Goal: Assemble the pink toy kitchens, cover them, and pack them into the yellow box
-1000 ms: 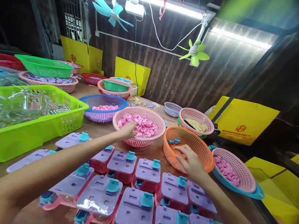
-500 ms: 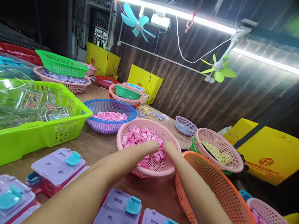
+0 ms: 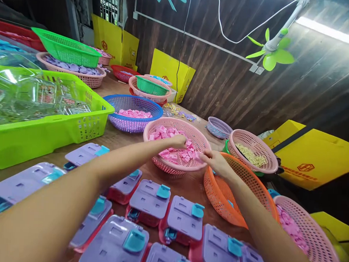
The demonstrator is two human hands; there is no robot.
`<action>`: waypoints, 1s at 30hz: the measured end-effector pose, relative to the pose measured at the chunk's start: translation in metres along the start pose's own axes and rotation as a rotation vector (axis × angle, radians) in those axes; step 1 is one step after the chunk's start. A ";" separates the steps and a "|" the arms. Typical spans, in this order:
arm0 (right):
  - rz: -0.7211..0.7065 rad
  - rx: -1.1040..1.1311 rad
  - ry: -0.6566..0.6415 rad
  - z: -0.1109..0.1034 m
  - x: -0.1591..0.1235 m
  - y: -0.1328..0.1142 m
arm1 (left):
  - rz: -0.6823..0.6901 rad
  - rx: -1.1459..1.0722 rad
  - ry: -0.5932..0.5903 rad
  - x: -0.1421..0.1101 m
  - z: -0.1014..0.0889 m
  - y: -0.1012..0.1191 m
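My left hand [image 3: 177, 141] reaches into the round pink basket [image 3: 163, 125] of small pink pieces [image 3: 181, 153], its fingers curled down among them. My right hand [image 3: 215, 160] rests at that basket's right rim, fingers pinched together at the pieces; what they hold is too small to make out. The orange basket [image 3: 218, 193] sits just under my right wrist. Rows of lilac-lidded boxes with teal latches [image 3: 149, 194] lie on the wooden table below both arms.
A lime crate of clear packaging [image 3: 52, 130] stands at the left. Behind it are a blue basket of pink pieces [image 3: 134, 103], a green basket [image 3: 67, 51] and a stacked green one [image 3: 151, 85]. At the right are pink baskets of yellow bits [image 3: 252, 154] and of pink pieces [image 3: 311, 231], and yellow cartons [image 3: 313, 158].
The view has tipped down, so more lidded boxes show. My right hand has drawn back from inside the pink basket to its right rim. My left hand stays in the pink pieces.
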State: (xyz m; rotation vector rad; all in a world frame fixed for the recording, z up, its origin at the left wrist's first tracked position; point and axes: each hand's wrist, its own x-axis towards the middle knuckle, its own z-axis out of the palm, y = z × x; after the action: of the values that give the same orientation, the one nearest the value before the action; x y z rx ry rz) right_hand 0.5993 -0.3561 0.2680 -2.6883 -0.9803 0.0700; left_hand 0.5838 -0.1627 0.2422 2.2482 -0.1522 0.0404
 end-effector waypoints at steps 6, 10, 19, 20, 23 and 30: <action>-0.170 0.587 -0.261 0.028 -0.104 -0.027 | -0.079 -0.201 0.034 -0.059 -0.026 0.006; -0.145 0.438 -0.170 0.062 -0.121 -0.033 | -0.094 -0.421 0.092 -0.114 -0.034 0.021; -0.128 0.221 0.128 0.079 -0.144 -0.043 | -0.373 -1.179 0.069 -0.201 -0.025 0.009; -0.114 0.273 0.114 0.080 -0.145 -0.043 | -0.377 -1.187 0.082 -0.204 -0.022 0.007; -0.059 0.422 0.054 0.084 -0.144 -0.043 | -0.395 -1.207 0.086 -0.207 -0.013 0.003; -0.079 0.168 0.149 0.087 -0.151 -0.049 | -0.433 -1.284 0.002 -0.210 -0.001 0.000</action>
State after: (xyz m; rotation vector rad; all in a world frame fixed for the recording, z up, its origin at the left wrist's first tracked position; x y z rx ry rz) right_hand 0.4406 -0.3957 0.1899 -2.4603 -0.9871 -0.0610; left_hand 0.3750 -0.1420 0.2256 0.9591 0.2584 -0.2277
